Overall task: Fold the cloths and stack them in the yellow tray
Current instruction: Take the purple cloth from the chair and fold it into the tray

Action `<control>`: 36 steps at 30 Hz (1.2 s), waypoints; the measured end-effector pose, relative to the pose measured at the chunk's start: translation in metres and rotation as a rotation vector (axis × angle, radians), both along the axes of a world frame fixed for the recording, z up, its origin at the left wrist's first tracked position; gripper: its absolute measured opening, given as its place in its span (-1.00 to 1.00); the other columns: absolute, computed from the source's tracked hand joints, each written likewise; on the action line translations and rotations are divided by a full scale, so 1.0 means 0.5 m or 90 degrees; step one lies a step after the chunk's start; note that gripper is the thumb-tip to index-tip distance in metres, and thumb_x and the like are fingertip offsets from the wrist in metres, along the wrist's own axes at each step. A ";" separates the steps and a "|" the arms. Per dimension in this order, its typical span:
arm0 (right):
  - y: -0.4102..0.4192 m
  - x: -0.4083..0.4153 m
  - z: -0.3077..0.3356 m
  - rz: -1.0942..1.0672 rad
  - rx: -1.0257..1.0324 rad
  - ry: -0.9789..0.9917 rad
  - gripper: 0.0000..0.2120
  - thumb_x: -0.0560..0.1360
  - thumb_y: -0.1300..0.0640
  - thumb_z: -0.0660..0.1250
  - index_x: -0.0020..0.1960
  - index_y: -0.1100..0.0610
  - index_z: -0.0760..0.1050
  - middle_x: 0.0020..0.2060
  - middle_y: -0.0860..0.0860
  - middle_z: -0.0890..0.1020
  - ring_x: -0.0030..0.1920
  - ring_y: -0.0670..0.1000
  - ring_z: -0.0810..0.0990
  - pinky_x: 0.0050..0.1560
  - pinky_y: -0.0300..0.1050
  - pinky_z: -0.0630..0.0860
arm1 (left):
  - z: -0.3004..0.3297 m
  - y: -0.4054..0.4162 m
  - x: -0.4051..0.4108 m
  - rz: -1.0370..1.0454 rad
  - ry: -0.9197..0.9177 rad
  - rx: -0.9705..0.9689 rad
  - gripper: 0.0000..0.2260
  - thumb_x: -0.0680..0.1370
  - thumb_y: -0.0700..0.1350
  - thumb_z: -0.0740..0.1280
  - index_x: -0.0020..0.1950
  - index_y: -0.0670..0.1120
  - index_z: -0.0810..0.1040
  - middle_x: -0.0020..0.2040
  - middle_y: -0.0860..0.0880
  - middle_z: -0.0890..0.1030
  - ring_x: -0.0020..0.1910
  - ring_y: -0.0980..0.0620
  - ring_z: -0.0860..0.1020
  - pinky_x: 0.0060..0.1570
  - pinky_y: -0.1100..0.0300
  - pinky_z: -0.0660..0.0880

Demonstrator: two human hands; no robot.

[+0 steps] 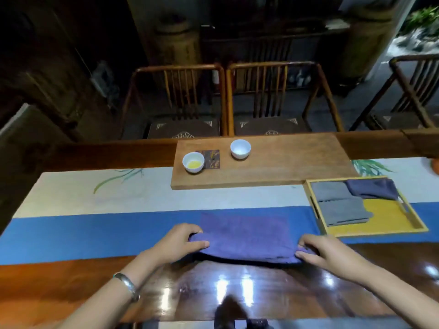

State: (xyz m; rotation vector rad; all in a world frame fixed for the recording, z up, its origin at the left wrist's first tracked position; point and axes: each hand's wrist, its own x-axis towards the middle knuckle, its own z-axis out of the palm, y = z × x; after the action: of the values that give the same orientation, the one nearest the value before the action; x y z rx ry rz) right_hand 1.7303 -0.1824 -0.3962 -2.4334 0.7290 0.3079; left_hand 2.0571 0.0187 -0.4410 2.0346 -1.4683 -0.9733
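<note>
Dark wooden chairs [223, 98] stand at the top of the frame, behind a shiny brown desk [237, 286]. Across the desk lies a long white and blue runner [99, 224]. A purple cloth [247, 236] lies in the lower middle of the frame, between the two hands. The left hand [180, 243] pinches its near left corner, thumb on top. The right hand [323, 252] pinches its near right corner. At the right of the frame sits the yellow tray [384, 217], well apart from the hands. It holds two folded grey cloths [339, 203] and one dark purple cloth [373, 188]. On a wooden board [285, 167] above the purple cloth stand two white cups [240, 148].
</note>
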 end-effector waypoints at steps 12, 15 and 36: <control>-0.015 0.016 -0.172 -0.017 0.062 0.032 -0.85 0.53 0.03 0.27 -0.19 -0.03 0.35 -0.18 -0.05 0.49 -0.04 0.05 0.51 -0.13 -0.21 0.28 | -0.113 -0.017 -0.009 0.098 0.008 0.118 -0.88 0.52 -0.05 0.38 -0.18 -0.04 0.55 -0.25 0.06 0.56 -0.25 0.11 0.48 -0.16 0.21 0.38; -0.056 0.055 -0.196 -0.114 0.074 0.038 -0.80 0.52 0.08 0.31 -0.25 0.08 0.39 -0.25 0.07 0.53 -0.17 0.08 0.52 -0.20 -0.11 0.30 | -0.121 -0.052 0.011 0.127 -0.035 0.113 -0.86 0.52 -0.07 0.38 -0.22 -0.01 0.49 -0.28 0.06 0.51 -0.23 0.02 0.44 -0.21 0.17 0.30; -0.168 0.161 -0.293 -0.317 0.047 0.070 -0.79 0.51 0.06 0.29 -0.24 0.15 0.43 -0.34 0.08 0.59 -0.28 0.11 0.52 -0.34 -0.10 0.32 | -0.216 -0.154 0.059 0.225 -0.109 0.093 -0.86 0.63 -0.07 0.11 -0.02 -0.11 0.37 -0.18 -0.12 0.57 -0.22 -0.18 0.51 -0.21 -0.04 0.49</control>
State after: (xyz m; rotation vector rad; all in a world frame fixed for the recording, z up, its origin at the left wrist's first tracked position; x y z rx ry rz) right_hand 1.8109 -0.2664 -0.5425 -2.0899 1.3109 0.2619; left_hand 2.0865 -0.0582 -0.5490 2.4293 -1.0849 -0.7944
